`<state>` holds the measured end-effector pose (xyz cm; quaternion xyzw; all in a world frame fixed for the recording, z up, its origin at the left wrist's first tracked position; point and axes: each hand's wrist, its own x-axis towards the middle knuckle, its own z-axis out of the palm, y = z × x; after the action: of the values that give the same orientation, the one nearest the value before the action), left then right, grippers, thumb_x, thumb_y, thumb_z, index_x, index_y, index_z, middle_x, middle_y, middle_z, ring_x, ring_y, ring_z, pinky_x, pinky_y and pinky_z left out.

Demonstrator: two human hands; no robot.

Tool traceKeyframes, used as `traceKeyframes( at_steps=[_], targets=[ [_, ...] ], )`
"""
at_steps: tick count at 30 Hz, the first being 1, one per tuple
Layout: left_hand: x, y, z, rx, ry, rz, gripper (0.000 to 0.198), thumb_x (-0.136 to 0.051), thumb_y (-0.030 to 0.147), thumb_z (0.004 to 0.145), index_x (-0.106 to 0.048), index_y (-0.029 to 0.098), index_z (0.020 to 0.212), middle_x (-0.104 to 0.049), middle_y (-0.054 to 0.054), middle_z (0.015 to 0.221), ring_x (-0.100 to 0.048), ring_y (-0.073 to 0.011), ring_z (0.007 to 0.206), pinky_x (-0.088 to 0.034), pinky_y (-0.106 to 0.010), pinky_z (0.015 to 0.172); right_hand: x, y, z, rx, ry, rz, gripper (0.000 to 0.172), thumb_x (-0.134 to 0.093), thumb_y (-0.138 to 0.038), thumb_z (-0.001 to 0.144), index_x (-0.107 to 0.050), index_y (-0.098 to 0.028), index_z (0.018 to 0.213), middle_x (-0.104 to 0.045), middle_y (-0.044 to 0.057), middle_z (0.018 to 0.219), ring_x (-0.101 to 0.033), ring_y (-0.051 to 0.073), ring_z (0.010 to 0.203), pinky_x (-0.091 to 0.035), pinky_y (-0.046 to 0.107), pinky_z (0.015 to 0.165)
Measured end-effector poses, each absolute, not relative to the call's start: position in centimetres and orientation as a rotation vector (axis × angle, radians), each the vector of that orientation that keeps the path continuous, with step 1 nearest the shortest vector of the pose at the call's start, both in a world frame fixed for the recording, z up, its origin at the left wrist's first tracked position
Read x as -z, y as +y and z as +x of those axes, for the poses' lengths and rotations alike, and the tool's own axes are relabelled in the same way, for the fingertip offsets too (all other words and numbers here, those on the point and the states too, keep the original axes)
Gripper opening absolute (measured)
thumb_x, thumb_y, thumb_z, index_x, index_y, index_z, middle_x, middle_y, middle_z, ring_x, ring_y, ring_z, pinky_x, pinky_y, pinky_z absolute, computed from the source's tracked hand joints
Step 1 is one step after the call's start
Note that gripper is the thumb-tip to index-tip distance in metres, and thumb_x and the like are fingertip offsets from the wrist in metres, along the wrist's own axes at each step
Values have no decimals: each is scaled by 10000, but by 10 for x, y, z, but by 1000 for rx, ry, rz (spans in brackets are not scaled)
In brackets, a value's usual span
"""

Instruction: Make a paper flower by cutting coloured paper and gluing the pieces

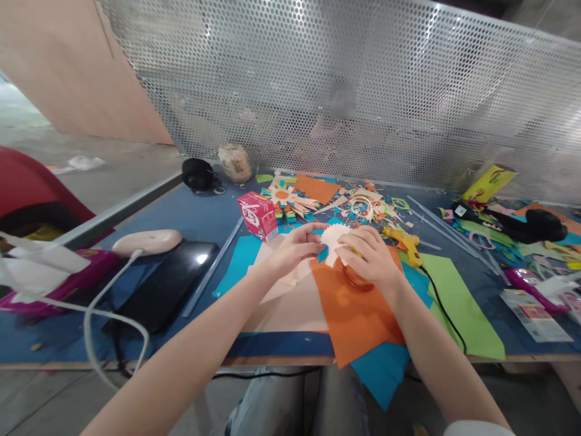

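A pale paper cutout [333, 237] with a zigzag upper edge stands raised above the papers, between my two hands. My left hand [299, 245] has its fingers curled at the cutout's left edge, thumb below. From the right, my right hand [368, 253] grips the same piece, its fingers bent over the front. Under the right palm shows a see-through orange round thing [356, 278], partly covered by the hand, so its kind is unclear. Beneath lie an orange sheet [363, 324], a pale pink sheet [284, 312] and blue sheets [384, 369].
A yellow glue gun [408, 247] with a black cord lies right of my hands on a green sheet [463, 303]. A pink box [258, 216] stands left, near a black phone [166, 287]. Paper scraps [363, 206] are heaped behind, before a perforated metal screen [290, 79].
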<state>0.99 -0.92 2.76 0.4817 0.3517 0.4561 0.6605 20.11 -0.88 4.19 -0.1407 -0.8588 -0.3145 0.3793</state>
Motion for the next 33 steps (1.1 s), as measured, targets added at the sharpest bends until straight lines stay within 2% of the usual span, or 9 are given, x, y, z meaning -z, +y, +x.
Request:
traceKeyframes(
  at_steps=[14, 33],
  targets=[
    [-29, -10, 9, -1004, 824, 1018, 433, -681, 179, 584, -576, 179, 1004, -564, 19, 696, -536, -91, 642, -401, -220, 605, -43, -11, 201, 813, -2203, -350, 104, -523, -109, 809, -565, -203, 828, -628, 36, 906, -519, 136, 890, -423, 305, 794],
    [-30, -11, 9, -1028, 794, 1057, 410, -668, 180, 601, -582, 185, 1002, -571, 15, 696, -531, -88, 628, -393, -216, 585, -41, -10, 203, 815, -2222, -372, 109, -509, -125, 821, -574, -211, 840, -631, 31, 915, -519, 137, 908, -426, 304, 801]
  ],
)
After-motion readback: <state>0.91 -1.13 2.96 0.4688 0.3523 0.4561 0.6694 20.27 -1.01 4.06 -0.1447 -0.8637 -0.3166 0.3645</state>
